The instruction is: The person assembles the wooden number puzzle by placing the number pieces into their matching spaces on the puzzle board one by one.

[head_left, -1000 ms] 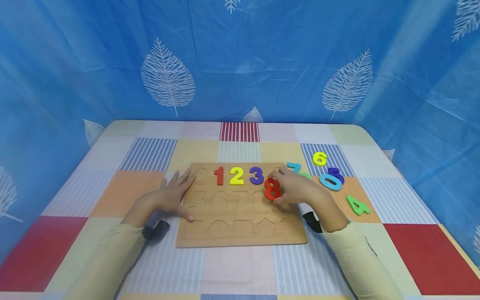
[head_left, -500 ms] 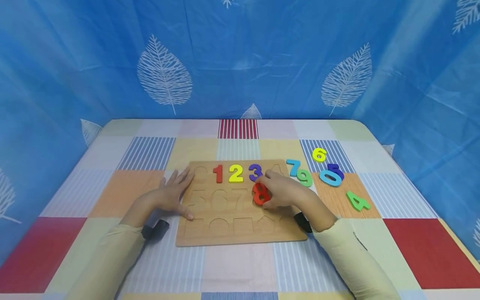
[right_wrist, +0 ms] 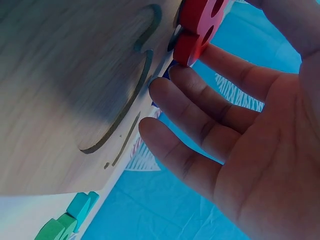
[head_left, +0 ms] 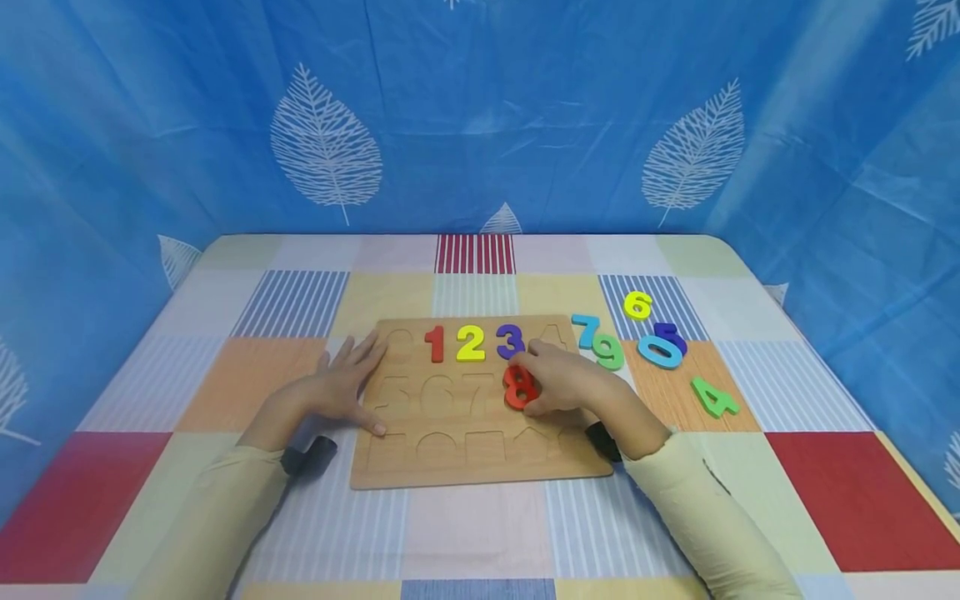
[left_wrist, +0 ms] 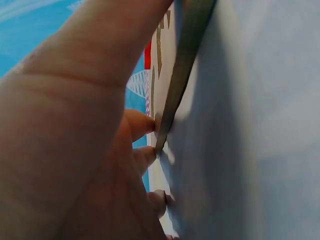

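A wooden number puzzle board (head_left: 480, 467) lies on the table with a red 1 (head_left: 435, 343), a yellow 2 (head_left: 471, 343) and a purple 3 (head_left: 511, 341) in its back row. My right hand (head_left: 564, 379) pinches a red number 8 (head_left: 519, 388) over the middle row, thumb on the near side and index finger on the far side. In the right wrist view the red 8 (right_wrist: 192, 37) sits close to the board's surface, the other fingers spread beside it. Fingers straight and spread, my left hand (head_left: 337, 390) rests on the board's left edge.
Right of the board lie a blue 7 (head_left: 586, 329), a green 9 (head_left: 608, 352), a yellow 6 (head_left: 637, 305), a light blue 0 (head_left: 659, 352) overlapping a purple 5 (head_left: 678, 337), and a green 4 (head_left: 714, 398). A blue leaf-patterned curtain (head_left: 480, 117) hangs behind the table.
My right hand has carried the red 8 left from the board's right part to the middle row, bringing the green 9 into view. The left hand stays on the board.
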`<state>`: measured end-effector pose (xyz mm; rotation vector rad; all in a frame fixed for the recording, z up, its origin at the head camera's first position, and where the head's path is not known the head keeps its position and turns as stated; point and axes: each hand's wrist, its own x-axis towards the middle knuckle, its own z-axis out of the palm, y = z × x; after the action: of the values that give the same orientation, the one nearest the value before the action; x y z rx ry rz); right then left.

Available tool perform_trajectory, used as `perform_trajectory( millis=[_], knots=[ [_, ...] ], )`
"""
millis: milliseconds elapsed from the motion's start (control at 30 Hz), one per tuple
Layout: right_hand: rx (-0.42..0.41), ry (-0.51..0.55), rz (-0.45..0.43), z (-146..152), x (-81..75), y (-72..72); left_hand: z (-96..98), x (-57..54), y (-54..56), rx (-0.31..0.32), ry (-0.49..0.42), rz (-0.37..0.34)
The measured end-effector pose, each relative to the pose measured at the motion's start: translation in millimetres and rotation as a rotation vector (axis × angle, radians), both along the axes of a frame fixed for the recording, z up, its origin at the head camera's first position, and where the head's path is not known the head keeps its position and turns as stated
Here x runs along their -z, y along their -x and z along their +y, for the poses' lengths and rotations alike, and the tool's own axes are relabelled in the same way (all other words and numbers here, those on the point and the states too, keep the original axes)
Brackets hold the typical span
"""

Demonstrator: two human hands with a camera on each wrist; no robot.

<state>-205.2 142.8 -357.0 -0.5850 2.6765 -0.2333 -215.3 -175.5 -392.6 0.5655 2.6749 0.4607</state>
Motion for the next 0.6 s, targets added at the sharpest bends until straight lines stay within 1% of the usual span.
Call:
perform_trajectory(
  millis=[133, 367, 600],
  knots=[
    [-0.014, -0.003, 0.000, 0.6, -0.3, 0.2, 0.7, -1.0, -0.3, -0.005, -0.003, -0.004],
    [-0.063, -0.007, 0.031, 1.8, -1.4, -0.2, 1.1, -1.4, 0.3, -0.007, -0.006, -0.007],
    [-0.078, -0.015, 0.036, 2.4, -1.7, -1.2, 0.8, -0.8, 0.8, 0.005, -0.009, -0.001]
  ],
)
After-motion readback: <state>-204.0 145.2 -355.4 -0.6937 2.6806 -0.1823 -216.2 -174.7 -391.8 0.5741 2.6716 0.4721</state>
